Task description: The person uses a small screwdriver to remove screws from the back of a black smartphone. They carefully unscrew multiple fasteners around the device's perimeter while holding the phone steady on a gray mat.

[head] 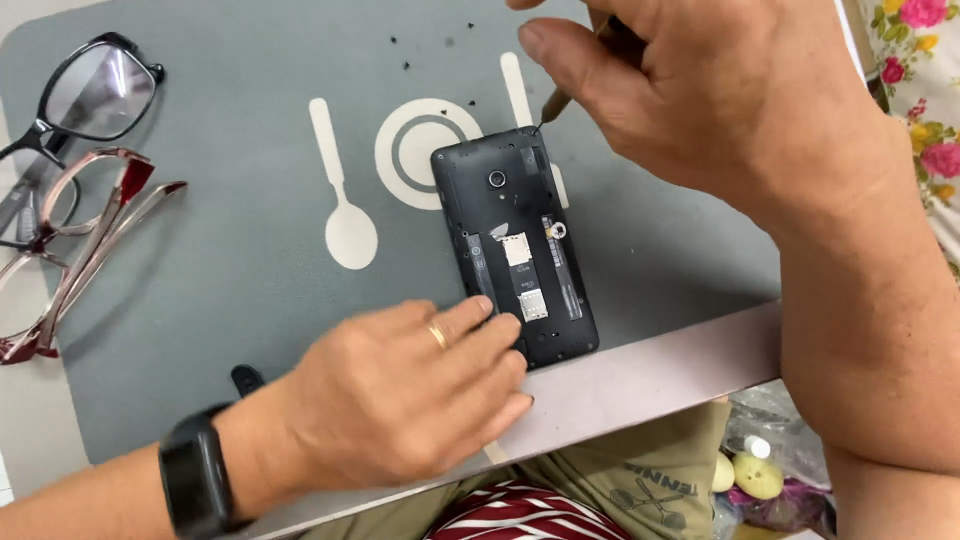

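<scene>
A black phone (pixel 515 240) with its back cover off lies face down on a grey mat (pixel 230 290). My left hand (pixel 400 395), with a ring and a black wrist band, presses flat on the phone's lower left corner. My right hand (pixel 720 90) is closed around a thin screwdriver (pixel 556 103). The tool's tip touches the phone's top right corner. Several tiny black screws (pixel 430 45) lie scattered on the mat above the phone.
Black-framed glasses (pixel 85 100) and red-framed glasses (pixel 80 240) lie at the mat's left edge. The table's pale front edge (pixel 650 375) runs just below the phone. A bag with small items (pixel 760 470) sits below at the right, beside my lap.
</scene>
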